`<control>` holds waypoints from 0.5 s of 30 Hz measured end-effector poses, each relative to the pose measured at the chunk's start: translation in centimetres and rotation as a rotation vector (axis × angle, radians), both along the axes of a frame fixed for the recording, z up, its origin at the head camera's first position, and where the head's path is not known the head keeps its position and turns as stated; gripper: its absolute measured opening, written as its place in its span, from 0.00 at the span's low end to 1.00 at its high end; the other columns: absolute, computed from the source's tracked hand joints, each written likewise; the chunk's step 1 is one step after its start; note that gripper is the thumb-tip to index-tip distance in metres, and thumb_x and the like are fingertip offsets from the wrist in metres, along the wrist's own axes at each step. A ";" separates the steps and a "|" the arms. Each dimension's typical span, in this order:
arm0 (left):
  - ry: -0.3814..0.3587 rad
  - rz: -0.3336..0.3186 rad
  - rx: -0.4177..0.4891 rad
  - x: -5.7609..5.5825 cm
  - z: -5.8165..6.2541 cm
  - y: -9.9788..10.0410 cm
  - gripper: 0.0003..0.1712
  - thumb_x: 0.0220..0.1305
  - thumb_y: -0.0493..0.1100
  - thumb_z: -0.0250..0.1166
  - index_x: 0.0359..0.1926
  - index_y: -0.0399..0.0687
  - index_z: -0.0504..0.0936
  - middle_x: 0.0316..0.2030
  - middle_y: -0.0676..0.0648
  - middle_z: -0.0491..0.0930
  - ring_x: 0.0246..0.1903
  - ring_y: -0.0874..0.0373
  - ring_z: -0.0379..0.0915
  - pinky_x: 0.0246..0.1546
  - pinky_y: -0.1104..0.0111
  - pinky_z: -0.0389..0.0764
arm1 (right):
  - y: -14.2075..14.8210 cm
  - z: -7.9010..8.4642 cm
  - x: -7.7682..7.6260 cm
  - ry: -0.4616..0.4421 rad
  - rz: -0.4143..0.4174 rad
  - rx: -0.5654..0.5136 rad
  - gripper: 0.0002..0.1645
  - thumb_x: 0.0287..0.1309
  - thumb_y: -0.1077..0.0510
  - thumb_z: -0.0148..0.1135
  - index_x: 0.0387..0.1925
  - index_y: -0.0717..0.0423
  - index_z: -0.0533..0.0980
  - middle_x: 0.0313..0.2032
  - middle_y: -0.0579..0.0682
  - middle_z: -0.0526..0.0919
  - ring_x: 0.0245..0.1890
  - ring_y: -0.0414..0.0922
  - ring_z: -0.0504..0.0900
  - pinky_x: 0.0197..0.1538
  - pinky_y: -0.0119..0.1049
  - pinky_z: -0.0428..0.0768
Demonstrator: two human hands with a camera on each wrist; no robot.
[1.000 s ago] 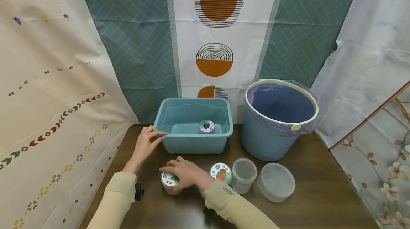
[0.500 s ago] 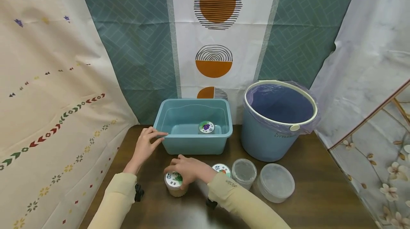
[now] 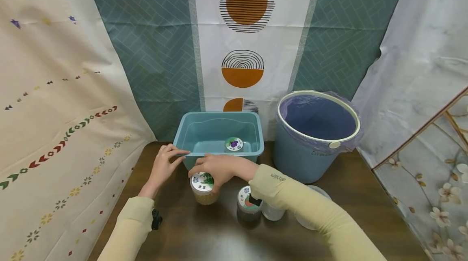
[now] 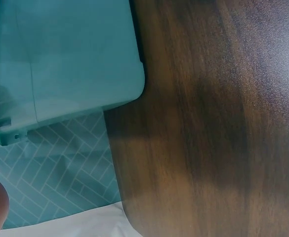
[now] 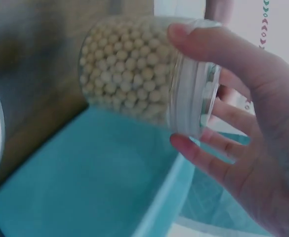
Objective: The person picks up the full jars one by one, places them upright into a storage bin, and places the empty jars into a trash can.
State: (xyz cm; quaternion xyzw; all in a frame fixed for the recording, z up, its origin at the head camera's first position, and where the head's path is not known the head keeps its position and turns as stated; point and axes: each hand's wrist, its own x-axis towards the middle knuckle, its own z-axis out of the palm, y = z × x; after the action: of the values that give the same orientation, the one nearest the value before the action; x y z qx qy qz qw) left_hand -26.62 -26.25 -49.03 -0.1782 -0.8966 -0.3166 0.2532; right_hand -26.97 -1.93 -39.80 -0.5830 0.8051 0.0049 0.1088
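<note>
My left hand (image 3: pixel 164 165) holds the front-left rim of a teal plastic bin (image 3: pixel 219 125), index finger over the edge and thumb below. Only parts of that hand show in the left wrist view. With my right hand (image 3: pixel 219 167) I grip a clear jar (image 5: pixel 127 69) around its lid, in front of the bin. Small pale round balls fill the jar; a green plant is printed on its white lid label. It looks lifted off the table in the right wrist view. Inside the bin stands another jar (image 3: pixel 234 144) with a purple picture on its lid.
Right of my jar stands a dark-filled jar (image 3: pixel 248 210) with a red picture on its lid. Beside it are a clear container (image 3: pixel 273 212) and a wide round tub, partly behind my sleeve. A blue bucket (image 3: pixel 303 159) lined with a purple bag stands behind them.
My right hand has raised the pale-ball jar and moved it forward and slightly right, toward the bin's front wall. My left hand has stayed at the rim.
</note>
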 end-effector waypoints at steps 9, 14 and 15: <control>-0.009 -0.007 0.007 -0.2 -0.2 -0.1 0.15 0.54 0.33 0.73 0.43 0.51 0.90 0.33 0.47 0.76 0.40 0.59 0.62 0.40 0.64 0.66 | 1.7 4.6 -2.1 -0.055 -0.028 -0.038 0.49 0.46 0.41 0.78 0.69 0.37 0.66 0.62 0.46 0.72 0.58 0.45 0.69 0.56 0.39 0.77; -0.006 -0.010 0.024 -0.2 -0.2 -0.2 0.15 0.54 0.33 0.73 0.43 0.51 0.90 0.32 0.47 0.75 0.39 0.61 0.61 0.40 0.66 0.64 | 2.5 7.3 -3.6 -0.058 -0.057 -0.053 0.49 0.45 0.42 0.78 0.69 0.38 0.67 0.64 0.47 0.71 0.60 0.47 0.68 0.58 0.42 0.77; -0.008 -0.013 0.029 -0.2 -0.2 -0.1 0.15 0.54 0.33 0.73 0.43 0.51 0.90 0.32 0.46 0.75 0.39 0.61 0.60 0.40 0.66 0.64 | 2.6 7.8 -4.0 -0.058 -0.063 -0.049 0.49 0.45 0.43 0.79 0.69 0.38 0.67 0.64 0.47 0.71 0.61 0.48 0.68 0.58 0.43 0.77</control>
State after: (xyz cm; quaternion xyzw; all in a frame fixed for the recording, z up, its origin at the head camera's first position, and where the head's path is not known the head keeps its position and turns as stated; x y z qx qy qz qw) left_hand -26.86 -26.40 -49.27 -0.1790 -0.8918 -0.3316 0.2503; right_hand -30.93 0.65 -32.01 -0.5596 0.8196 -0.0351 0.1177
